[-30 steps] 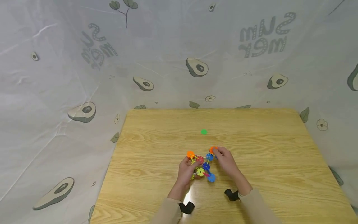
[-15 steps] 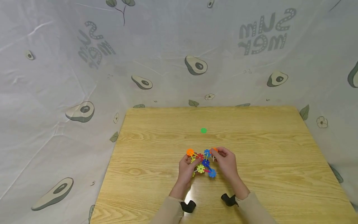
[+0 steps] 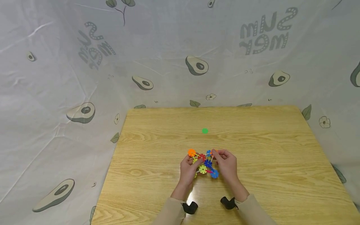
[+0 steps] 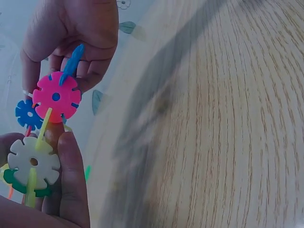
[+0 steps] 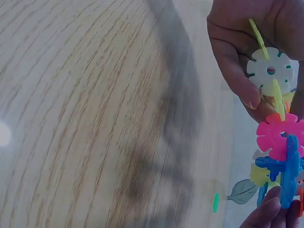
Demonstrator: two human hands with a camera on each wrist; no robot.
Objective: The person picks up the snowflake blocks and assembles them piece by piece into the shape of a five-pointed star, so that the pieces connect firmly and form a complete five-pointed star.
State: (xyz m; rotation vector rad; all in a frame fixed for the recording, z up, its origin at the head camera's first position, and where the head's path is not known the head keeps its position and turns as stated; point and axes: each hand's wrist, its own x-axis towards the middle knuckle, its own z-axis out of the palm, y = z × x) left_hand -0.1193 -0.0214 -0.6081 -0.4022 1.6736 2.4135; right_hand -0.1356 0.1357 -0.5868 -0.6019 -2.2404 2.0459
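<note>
My left hand grips a model of joined snowflake discs above the table. Along it I see an orange disc, a red disc, a yellow disc, a dark blue disc and a lighter blue disc. In the left wrist view a white disc lies by the left fingers, joined by a yellow disc seen edge-on to a pink disc. My right hand pinches a second orange disc at the model's right end, mostly hidden by thumb and fingers.
A single green disc lies farther back on the wooden table. Black wrist cameras hang under both cuffs. A pale sheet printed with avocados stands behind the table and along its sides.
My right hand has moved slightly left, bringing its orange disc closer to the red and blue discs. The left hand keeps its grip almost in place. The green disc has not moved.
</note>
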